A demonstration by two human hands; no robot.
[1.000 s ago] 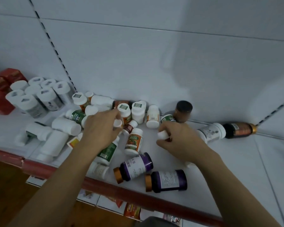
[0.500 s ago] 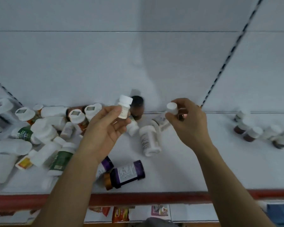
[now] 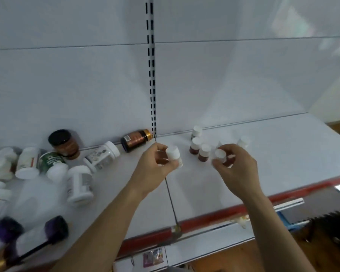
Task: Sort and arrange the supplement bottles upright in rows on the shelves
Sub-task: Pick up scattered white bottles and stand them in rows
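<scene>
My left hand [image 3: 155, 163] grips a small brown bottle with a white cap [image 3: 173, 153] above the seam between two white shelf sections. My right hand [image 3: 238, 165] holds a second small white-capped bottle [image 3: 220, 154]. Just behind my hands, several small brown bottles with white caps [image 3: 196, 144] stand upright on the right shelf section [image 3: 283, 163]. A jumble of larger bottles lies on the left section, among them a white one on its side [image 3: 79, 183] and a dark amber one with a gold cap [image 3: 135, 140].
A slotted upright rail [image 3: 151, 75] runs up the white back panel. The shelf has a red front edge strip [image 3: 224, 214]. Purple bottles [image 3: 55, 226] lie blurred at the lower left. A black-lidded brown jar [image 3: 64, 143] stands at the back wall.
My view and both hands have swung right, away from the pile. Each hand has carried its small bottle over to the group of small bottles on the right shelf section.
</scene>
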